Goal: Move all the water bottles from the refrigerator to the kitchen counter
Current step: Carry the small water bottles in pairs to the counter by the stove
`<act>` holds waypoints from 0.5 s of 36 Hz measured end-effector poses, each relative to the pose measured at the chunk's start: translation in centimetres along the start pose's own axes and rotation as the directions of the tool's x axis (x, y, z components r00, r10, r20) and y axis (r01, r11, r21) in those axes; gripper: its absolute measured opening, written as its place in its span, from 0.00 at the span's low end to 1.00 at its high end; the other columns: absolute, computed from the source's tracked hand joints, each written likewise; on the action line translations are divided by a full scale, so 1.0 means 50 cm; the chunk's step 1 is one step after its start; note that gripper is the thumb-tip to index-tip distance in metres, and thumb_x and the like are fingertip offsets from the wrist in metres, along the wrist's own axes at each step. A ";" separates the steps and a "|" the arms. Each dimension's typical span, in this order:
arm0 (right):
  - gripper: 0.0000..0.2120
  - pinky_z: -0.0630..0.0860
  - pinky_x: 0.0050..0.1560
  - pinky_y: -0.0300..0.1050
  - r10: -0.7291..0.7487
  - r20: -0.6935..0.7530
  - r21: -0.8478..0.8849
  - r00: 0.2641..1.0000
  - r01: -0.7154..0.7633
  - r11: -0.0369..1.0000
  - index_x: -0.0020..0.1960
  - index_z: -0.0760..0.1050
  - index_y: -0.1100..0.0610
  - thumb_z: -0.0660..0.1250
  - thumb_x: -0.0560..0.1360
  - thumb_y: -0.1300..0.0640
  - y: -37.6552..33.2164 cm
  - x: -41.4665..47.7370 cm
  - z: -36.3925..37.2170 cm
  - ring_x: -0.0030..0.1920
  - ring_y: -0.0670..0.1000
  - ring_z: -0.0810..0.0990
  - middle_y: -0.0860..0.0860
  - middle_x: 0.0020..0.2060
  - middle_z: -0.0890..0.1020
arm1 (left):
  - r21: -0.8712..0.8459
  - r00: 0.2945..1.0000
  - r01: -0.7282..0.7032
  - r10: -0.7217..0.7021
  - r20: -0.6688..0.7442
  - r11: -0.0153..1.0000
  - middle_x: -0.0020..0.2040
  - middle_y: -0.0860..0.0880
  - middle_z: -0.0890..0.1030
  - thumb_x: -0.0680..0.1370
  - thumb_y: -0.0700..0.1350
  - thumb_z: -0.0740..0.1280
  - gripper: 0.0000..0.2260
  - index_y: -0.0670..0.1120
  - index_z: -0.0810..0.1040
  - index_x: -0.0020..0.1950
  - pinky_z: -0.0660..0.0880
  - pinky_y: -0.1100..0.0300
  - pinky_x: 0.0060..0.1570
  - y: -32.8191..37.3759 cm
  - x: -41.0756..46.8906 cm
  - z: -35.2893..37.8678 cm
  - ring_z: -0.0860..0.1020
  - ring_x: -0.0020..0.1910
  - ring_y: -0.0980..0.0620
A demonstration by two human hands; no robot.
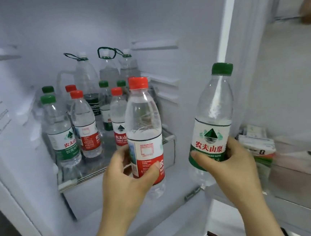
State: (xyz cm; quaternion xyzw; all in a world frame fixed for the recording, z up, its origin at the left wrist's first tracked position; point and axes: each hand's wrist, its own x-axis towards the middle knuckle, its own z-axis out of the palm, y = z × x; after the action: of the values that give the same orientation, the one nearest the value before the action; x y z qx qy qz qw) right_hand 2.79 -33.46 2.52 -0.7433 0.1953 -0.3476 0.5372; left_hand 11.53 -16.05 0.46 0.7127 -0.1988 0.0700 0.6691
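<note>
I look into an open refrigerator. My left hand [124,174] grips a red-capped water bottle [143,124] by its red label, just in front of the glass shelf [84,175]. My right hand [228,165] holds a green-capped water bottle [214,120] by its green label, right of the shelf and tilted slightly. On the shelf stand several small bottles, such as a green-capped one [60,130] and a red-capped one [84,124]. Behind them are three large bottles with carry loops, one at the back left [85,75].
The refrigerator door [287,91] stands open on the right, with cartons [256,143] in its rack. Another person's hand [310,4] is at the top right edge of the door. The left inner wall [5,104] carries printed text.
</note>
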 end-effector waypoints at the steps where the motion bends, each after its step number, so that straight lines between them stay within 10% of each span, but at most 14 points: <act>1: 0.15 0.74 0.32 0.30 0.002 -0.014 0.003 1.000 -0.002 1.000 0.44 0.77 0.45 0.78 0.61 0.56 -0.004 -0.015 -0.018 0.38 0.34 0.80 0.33 0.36 0.82 | -0.010 0.999 -0.008 0.008 0.035 1.000 0.49 0.60 0.81 0.65 0.39 0.77 0.24 0.56 0.74 0.55 0.74 0.76 0.37 0.006 -0.007 0.012 0.79 0.46 0.68; 18: 0.15 0.77 0.35 0.33 0.004 -0.406 -0.136 0.914 -0.065 0.988 0.42 0.78 0.46 0.78 0.60 0.58 -0.034 -0.194 -0.349 0.38 0.38 0.81 0.36 0.36 0.83 | -0.272 0.852 0.007 0.137 0.506 0.962 0.46 0.62 0.83 0.54 0.55 0.73 0.21 0.61 0.79 0.47 0.76 0.71 0.38 0.154 -0.178 0.266 0.82 0.44 0.62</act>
State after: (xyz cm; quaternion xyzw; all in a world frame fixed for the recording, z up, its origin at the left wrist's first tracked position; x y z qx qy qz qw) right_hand -16.66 -38.00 4.31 -0.6893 0.3404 -0.4687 0.4351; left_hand -1.68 -27.63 3.10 0.6021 -0.4039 -0.1297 0.6764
